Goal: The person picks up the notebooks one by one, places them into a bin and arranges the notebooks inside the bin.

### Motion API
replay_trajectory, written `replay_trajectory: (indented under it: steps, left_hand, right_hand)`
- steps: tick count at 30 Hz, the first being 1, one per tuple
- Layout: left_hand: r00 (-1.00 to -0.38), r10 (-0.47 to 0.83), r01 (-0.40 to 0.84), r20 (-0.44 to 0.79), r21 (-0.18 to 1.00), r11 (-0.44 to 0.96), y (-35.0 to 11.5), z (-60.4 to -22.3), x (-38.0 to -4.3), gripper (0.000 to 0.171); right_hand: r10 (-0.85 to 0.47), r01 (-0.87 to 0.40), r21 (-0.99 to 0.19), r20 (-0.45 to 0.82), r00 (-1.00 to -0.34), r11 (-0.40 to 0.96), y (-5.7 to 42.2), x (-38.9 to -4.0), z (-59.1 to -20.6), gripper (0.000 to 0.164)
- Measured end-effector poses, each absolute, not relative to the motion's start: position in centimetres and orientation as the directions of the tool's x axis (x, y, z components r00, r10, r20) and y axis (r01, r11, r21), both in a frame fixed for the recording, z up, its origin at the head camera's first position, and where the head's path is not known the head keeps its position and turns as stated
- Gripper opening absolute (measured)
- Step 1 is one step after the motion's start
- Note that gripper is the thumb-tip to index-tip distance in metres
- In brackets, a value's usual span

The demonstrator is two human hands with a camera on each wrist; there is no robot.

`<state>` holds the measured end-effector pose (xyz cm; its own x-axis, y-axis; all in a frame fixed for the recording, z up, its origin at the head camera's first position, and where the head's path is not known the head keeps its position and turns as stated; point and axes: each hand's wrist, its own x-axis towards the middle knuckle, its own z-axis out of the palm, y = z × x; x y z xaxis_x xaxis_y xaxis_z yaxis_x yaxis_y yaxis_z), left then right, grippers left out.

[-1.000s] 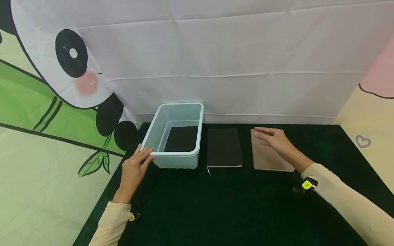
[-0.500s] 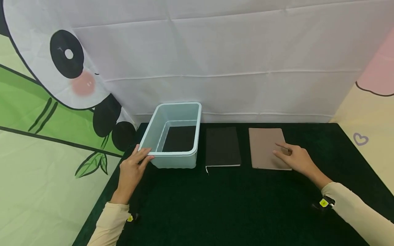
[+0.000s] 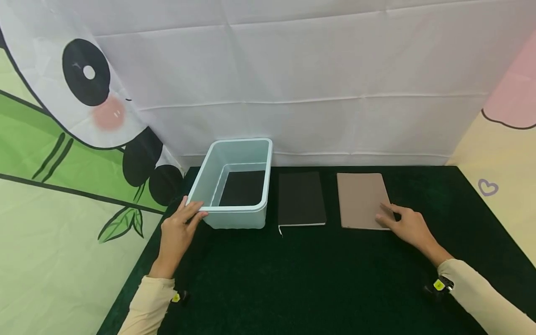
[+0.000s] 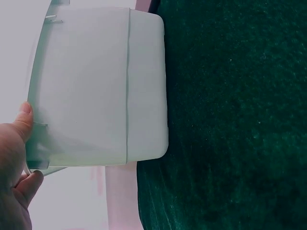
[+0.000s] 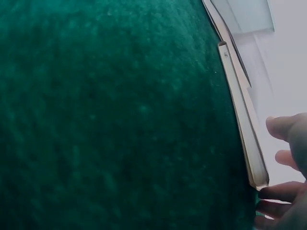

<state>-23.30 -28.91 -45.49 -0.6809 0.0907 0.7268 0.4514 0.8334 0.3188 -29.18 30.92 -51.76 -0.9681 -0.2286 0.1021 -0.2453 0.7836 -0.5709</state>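
A pale blue plastic bin (image 3: 234, 218) stands at the back left of the table, a flat black rectangle (image 3: 243, 188) on its floor. My left hand (image 3: 176, 235) pinches its near-left corner rim; the left wrist view shows the thumb (image 4: 25, 120) against the bin's outer wall. A pinkish-brown notebook (image 3: 360, 200) lies flat on the right. Over its right edge is my right hand (image 3: 410, 225), thumb and forefinger apart above the cover. In the right wrist view the other fingers (image 5: 283, 191) are beside the notebook's corner, and whether they touch it I cannot tell.
Between the bin and the brown notebook lies a black notebook (image 3: 301, 200) with a white ribbon (image 3: 280, 230). Dark green cloth (image 3: 293, 279) covers the table. A white fabric backdrop (image 3: 293, 83) rises right behind the table's back edge.
My right hand has drawn back from over the brown notebook's top to its lower right edge, then lowered slightly. The left hand stays on the bin's rim.
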Motion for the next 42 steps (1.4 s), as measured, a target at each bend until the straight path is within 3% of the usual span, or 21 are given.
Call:
replay_trajectory:
  steps: [21, 36, 42]
  left_hand:
    - [-0.683, 0.073, 0.442, 0.727, 0.331, 0.834, -28.9, -45.6, -23.4, 0.037]
    - [-0.690, 0.071, 0.430, 0.721, 0.329, 0.840, -28.9, -45.9, -23.5, 0.036]
    - [-0.685, 0.072, 0.439, 0.725, 0.331, 0.835, -29.0, -46.0, -23.5, 0.035]
  right_hand:
    - [-0.222, -0.231, -0.593, 0.091, -0.971, 0.771, 30.0, -29.0, -53.0, 0.067]
    - [-0.059, -0.046, -0.691, 0.005, -0.998, 0.722, 28.3, -28.9, -52.0, 0.056]
    - [-0.031, 0.063, -0.771, -0.107, -0.994, 0.633, 28.5, -29.4, -51.3, 0.063]
